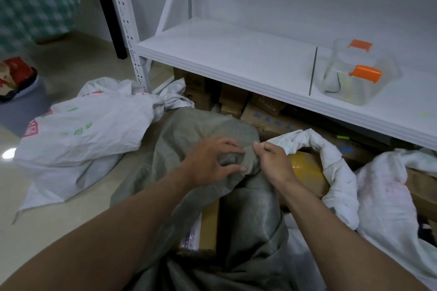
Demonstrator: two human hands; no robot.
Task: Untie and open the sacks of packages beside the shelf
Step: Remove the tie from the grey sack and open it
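A grey woven sack (189, 130) lies on the floor in front of me, beside the white shelf (224, 54). My left hand (210, 160) grips a bunched fold of its fabric. My right hand (272, 160) pinches the same bunch from the right, at its tip. Below my hands the grey sack gapes and a cardboard package (209, 227) shows inside. To the right a white sack (340, 177) stands open around a yellow-taped package (305, 168). Another white sack (78, 134) with red and green print lies at the left, its neck twisted shut.
Cardboard boxes (236, 99) are stacked under the shelf. A clear container with orange clips (359, 73) sits on the shelf board. A grey bin (21, 106) holding red packaging stands at the far left. Pale floor shows at the left.
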